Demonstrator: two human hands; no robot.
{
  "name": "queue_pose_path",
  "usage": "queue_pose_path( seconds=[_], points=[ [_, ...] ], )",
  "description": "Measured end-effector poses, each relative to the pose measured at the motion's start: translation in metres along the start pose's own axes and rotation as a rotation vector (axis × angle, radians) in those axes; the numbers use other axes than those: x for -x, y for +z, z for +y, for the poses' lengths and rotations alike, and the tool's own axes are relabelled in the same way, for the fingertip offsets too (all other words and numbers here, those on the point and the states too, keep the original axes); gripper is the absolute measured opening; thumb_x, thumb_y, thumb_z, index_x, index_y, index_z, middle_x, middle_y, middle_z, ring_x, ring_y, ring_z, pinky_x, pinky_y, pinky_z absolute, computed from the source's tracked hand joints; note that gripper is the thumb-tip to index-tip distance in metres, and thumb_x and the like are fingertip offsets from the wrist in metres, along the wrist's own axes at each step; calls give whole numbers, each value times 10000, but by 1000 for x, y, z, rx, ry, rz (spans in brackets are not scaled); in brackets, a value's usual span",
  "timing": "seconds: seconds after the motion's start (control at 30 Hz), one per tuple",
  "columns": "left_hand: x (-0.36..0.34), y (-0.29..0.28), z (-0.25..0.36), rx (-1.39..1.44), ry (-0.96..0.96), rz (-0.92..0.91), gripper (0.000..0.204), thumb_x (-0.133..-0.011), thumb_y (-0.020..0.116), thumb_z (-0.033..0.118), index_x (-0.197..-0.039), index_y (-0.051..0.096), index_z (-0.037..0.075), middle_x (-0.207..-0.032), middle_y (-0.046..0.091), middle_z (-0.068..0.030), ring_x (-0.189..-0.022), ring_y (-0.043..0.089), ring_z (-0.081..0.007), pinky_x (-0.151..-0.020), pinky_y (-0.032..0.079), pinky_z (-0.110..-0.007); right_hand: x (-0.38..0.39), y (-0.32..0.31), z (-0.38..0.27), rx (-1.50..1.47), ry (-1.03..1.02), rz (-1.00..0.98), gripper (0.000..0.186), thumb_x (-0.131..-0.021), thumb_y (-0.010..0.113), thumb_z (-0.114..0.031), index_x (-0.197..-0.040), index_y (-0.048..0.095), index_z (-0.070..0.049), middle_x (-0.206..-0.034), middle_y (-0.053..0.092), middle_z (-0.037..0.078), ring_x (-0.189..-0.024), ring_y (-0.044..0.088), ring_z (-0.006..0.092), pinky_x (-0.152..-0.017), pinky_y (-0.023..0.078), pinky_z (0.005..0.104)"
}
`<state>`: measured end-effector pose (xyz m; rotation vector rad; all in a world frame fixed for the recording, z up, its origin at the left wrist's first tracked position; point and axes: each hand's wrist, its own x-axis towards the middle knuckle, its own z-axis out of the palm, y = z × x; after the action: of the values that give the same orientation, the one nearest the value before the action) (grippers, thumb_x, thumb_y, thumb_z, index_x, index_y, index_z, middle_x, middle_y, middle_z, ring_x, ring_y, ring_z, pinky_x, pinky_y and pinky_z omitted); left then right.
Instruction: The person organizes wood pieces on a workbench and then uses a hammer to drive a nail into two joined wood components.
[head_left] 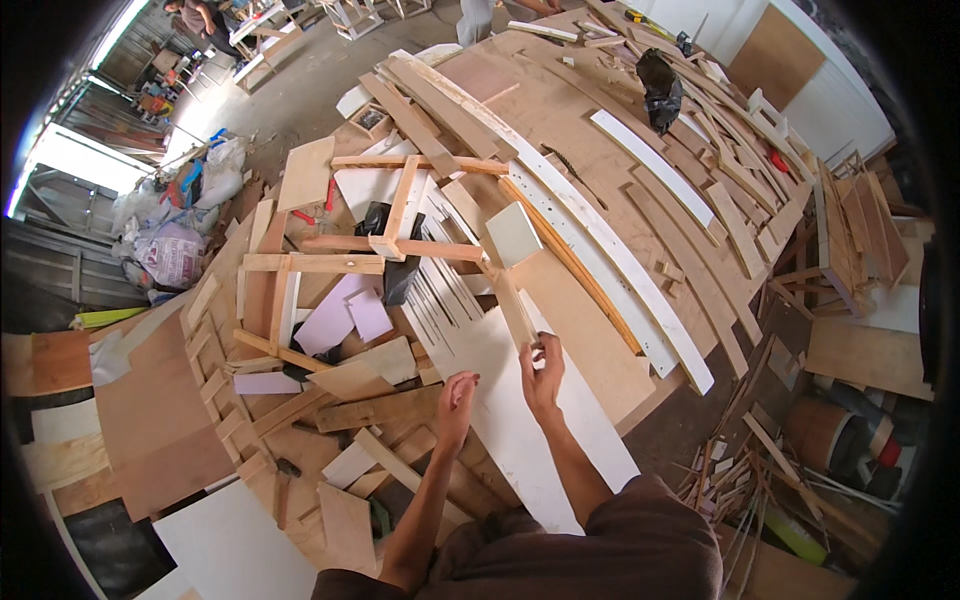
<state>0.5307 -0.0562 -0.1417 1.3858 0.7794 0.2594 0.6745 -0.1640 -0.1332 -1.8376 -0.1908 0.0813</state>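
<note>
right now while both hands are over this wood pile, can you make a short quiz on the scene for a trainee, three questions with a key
1. Which hand is at the near end of the narrow wooden strip?
2. True or false: the left hand holds the far end of that strip.
3. Fill the blank: the broad board that shows between the two forearms is ____ in colour.

Key:
1. The right hand.
2. False; the left hand is apart from the strip, its fingers loosely curled.
3. White.
</note>
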Motion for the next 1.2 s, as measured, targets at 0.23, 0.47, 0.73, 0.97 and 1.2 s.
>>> queue_pose_path(
  seconds=[0.23,0.47,0.73,0.97,1.2],
  points=[
    [74,-10,30,270,-185,-79,533,-1067,481,433,-1450,385,76,-1299,602,-131,-1132,615,-231,-957,505,-394,73,-83,-67,-93,-309,-146,237,-873,637,44,-1106,592,25,-1026,633,169,-811,623,244,-707,514,355],
    [191,-32,78,812,-139,-193,679,-1034,365,633,-1496,380,135,-1170,599,-101,-1038,621,-224,-926,530,-402,217,-122,-132,2,-703,-514,327,-776,789,-40,-1073,655,-56,-1228,623,152,-1129,630,326,-846,511,397],
    [332,-83,68,662,39,-350,858,-983,289,753,-1552,358,114,-942,579,-29,-775,566,-154,-757,529,-325,361,-163,-170,25,-688,-567,494,-748,870,-218,-1177,660,-92,-1355,558,124,-1236,551,321,-1008,445,435],
    [427,-83,41,634,-129,-685,853,-968,210,785,-1290,509,55,-802,617,-95,-624,622,-174,-584,499,-289,392,-198,-221,-216,-289,-560,561,-909,767,-218,-1394,546,-46,-1297,593,133,-1185,562,227,-982,481,350],
    [451,-46,26,673,-112,-894,859,-973,188,777,-1258,521,38,-908,661,-151,-661,656,-172,-565,507,-269,388,-241,-215,-287,-237,-578,413,-949,734,-242,-1274,631,-8,-1086,691,78,-1037,624,135,-934,511,336]
  ],
)
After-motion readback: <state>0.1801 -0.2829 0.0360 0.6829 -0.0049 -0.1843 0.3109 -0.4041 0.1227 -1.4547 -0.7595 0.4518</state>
